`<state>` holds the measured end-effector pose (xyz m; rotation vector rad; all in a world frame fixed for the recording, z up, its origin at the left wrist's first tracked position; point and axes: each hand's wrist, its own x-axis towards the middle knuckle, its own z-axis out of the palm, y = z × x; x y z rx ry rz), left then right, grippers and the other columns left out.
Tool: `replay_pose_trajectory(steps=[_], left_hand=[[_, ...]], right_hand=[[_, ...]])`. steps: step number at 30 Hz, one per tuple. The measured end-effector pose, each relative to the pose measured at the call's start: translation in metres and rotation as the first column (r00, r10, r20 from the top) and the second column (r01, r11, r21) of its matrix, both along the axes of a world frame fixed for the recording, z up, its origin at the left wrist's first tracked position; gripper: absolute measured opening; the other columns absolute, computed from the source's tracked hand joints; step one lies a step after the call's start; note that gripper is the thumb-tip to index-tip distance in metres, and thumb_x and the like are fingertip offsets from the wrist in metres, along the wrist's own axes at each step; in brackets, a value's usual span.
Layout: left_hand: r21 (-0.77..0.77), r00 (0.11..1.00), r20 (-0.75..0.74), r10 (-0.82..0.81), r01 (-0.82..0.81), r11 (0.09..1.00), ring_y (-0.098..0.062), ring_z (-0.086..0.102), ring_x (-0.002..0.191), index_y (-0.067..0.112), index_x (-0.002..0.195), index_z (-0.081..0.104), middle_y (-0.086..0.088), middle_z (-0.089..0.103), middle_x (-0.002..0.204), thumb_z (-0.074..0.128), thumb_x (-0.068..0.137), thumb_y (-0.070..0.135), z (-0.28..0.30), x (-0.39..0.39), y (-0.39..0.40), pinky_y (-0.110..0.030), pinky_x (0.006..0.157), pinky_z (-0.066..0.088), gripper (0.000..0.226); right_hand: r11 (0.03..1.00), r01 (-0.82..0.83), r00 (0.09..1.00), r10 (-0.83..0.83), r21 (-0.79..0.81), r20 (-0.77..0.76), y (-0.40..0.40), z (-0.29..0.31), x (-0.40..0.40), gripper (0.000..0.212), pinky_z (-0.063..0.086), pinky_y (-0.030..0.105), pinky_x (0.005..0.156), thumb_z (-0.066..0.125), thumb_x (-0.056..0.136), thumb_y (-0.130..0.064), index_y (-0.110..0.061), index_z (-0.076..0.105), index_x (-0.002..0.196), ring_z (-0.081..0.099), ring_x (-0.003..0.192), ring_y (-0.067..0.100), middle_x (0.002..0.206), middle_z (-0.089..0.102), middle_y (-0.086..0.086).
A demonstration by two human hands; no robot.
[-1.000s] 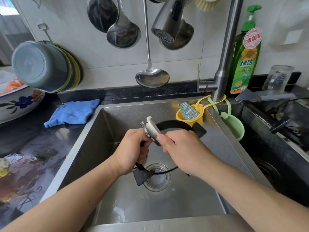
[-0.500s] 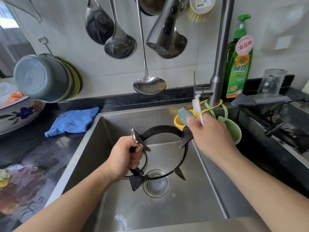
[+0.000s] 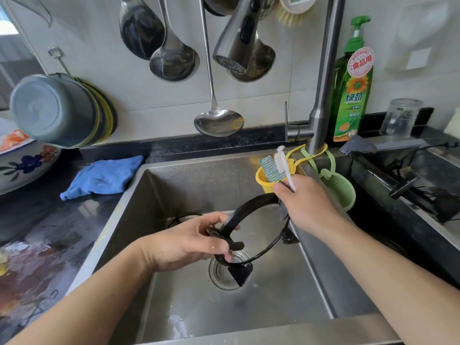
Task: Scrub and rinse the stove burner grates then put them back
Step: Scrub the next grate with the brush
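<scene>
Evidently mid-task: the grate [image 3: 251, 230] was held over the sink [image 3: 189, 190], above the drain [image 3: 227, 272], not yet back on the stove [image 3: 408, 180]. Left hand [image 3: 189, 242] gripped the ring at its near-left side, fingers curled round the metal. Right hand [image 3: 308, 207] was at the ring's far-right side, fingers closed on a white brush [image 3: 282, 163] whose head pointed up, just in front of the yellow holder [image 3: 263, 180] — brush off the grate at this instant. No water ran from the faucet head [image 3: 234, 43]; rinsing judged still to come, though the sink floor was wet. Whether scrubbing was finished could not be told; grate surface looked dark, no foam visible. A second ring seemed to lie in the sink behind the left hand — too hidden to confirm.

Surroundings: dark tabletop [image 3: 49, 220], wet and reflective at left, with a blue cloth [image 3: 104, 178] beside the sink. Tiled wall with hanging ladles [image 3: 216, 118], dish soap bottle [image 3: 353, 88] by the faucet, green cup [image 3: 341, 190] on the sink edge, stacked basins [image 3: 57, 110] at left.
</scene>
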<state>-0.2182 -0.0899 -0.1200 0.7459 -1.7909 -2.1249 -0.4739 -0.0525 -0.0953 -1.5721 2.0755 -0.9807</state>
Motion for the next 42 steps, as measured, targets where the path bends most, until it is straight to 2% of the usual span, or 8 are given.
replay_pose_trajectory(steps=[5,9,12,17,26,31,37,42], left_hand=[[-0.218,0.984,0.063,0.164,-0.146,0.965,-0.017,0.063,0.076,0.008,0.112,0.062,-0.001,0.067,0.081,0.076,0.079,0.001,-0.002,-0.015,0.01,-0.026,0.074,0.052,0.037],[-0.2,0.953,0.019,0.302,-0.292,0.935,-0.021,0.052,0.07,0.015,0.108,0.069,-0.005,0.058,0.075,0.082,0.07,0.02,-0.005,-0.02,0.007,-0.034,0.071,0.043,0.041],[-0.165,0.943,-0.011,0.333,-0.331,0.929,-0.021,0.051,0.071,0.013,0.111,0.07,-0.011,0.054,0.081,0.084,0.067,0.024,-0.006,-0.017,0.006,-0.036,0.07,0.038,0.047],[-0.043,0.949,-0.188,0.252,-0.265,0.963,-0.015,0.042,0.065,0.007,0.109,0.069,-0.003,0.059,0.076,0.078,0.08,0.015,0.001,-0.013,0.005,-0.034,0.067,0.039,0.031],[0.105,0.895,-0.212,0.391,-0.377,0.92,-0.016,0.031,0.057,0.004,0.114,0.073,-0.007,0.041,0.065,0.08,0.074,0.024,0.003,-0.027,0.009,-0.029,0.055,0.028,0.046],[0.032,0.892,-0.167,0.419,-0.42,0.907,-0.017,0.031,0.055,0.002,0.095,0.066,-0.008,0.044,0.062,0.081,0.074,0.026,0.001,-0.024,0.008,-0.029,0.054,0.027,0.036],[0.017,0.917,-0.082,0.39,-0.39,0.921,-0.017,0.034,0.056,0.008,0.112,0.076,-0.01,0.044,0.066,0.072,0.084,0.022,0.0,-0.021,0.01,-0.029,0.053,0.03,0.032],[0.004,0.943,0.027,0.331,-0.331,0.944,-0.014,0.038,0.055,0.003,0.094,0.072,-0.012,0.046,0.075,0.081,0.074,0.025,0.001,-0.021,0.012,-0.028,0.053,0.031,0.031]], right_hand=[[0.999,-0.049,0.998,0.049,0.012,-0.027,-0.006,-0.004,-0.004,0.042,0.034,0.033,0.056,0.048,0.102,-0.044,-0.012,0.056,0.076,0.047,0.064,0.023,0.065,0.049,0.001],[0.995,0.042,0.968,-0.062,-0.09,-0.243,0.003,0.019,-0.002,0.056,0.039,0.039,0.068,0.015,0.107,-0.046,-0.012,0.052,0.082,0.05,0.079,0.029,0.078,0.051,0.004],[0.97,-0.203,0.926,0.145,-0.135,-0.349,0.022,0.027,0.018,0.041,0.045,0.04,0.067,0.024,0.107,-0.034,-0.017,0.058,0.093,0.052,0.077,0.028,0.074,0.052,0.002],[0.876,-0.472,0.868,0.481,0.1,-0.124,0.026,0.0,0.047,0.028,0.037,0.035,0.057,0.048,0.103,-0.039,-0.028,0.052,0.077,0.051,0.064,0.016,0.068,0.054,-0.005],[0.988,-0.122,0.964,0.096,-0.093,-0.246,0.008,0.006,0.028,0.028,0.039,0.035,0.053,0.047,0.104,-0.039,-0.019,0.056,0.086,0.053,0.065,0.02,0.072,0.055,-0.003],[0.905,-0.424,0.9,0.416,-0.039,-0.134,0.027,0.002,0.056,0.029,0.041,0.04,0.055,0.054,0.099,-0.042,-0.017,0.057,0.083,0.052,0.061,0.021,0.071,0.057,0.0],[0.989,-0.149,0.971,0.146,0.002,-0.19,0.009,0.001,0.032,0.029,0.039,0.036,0.057,0.046,0.103,-0.04,-0.02,0.049,0.082,0.051,0.069,0.023,0.073,0.053,-0.002],[0.885,-0.431,0.889,0.45,0.175,-0.088,0.03,-0.002,0.054,0.026,0.03,0.023,0.048,0.048,0.103,-0.035,-0.018,0.048,0.083,0.043,0.06,0.013,0.072,0.05,-0.003]])
